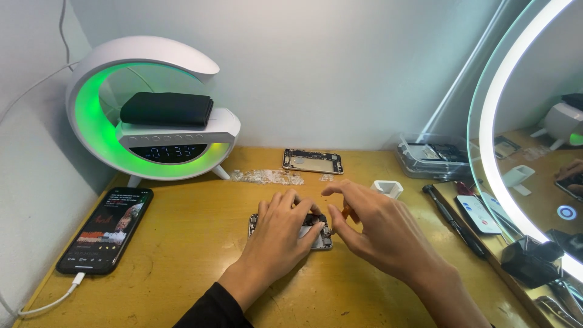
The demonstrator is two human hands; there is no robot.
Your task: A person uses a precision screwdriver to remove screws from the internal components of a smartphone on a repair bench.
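A plain white wall [340, 67] rises behind a yellowish wooden desk [182, 255] with a scuffed top. At the right, a round mirror [534, 140] edged by a bright light ring leans over the desk.

A black phone [104, 229] lies near the tabletop's [194, 243] left edge, its lit screen dark with reddish pictures. At the back left corner, a white crescent lamp [152, 106] carries a dark oblong display [168, 152] with pale digits. A clear plastic box [432, 157] sits toward the back right
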